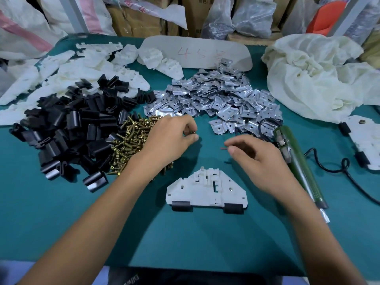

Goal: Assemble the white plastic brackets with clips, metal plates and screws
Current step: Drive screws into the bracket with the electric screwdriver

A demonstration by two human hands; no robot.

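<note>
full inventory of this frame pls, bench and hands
white bracket: one, two black clips on its near edge, centre front
finished bracket: one, white, right edge
loose brackets: pile, white, far left
black clips: pile, left
screws: pile, brass, beside the clips
metal plates: pile, silver, centre back
electric screwdriver: one, green, black cord, right
cloth bag: one, cream, far right
card: one, pale, red writing, back
table: green mat
left hand: pinching a screw by the screw pile
right hand: empty, curled, near the screwdriver
</note>
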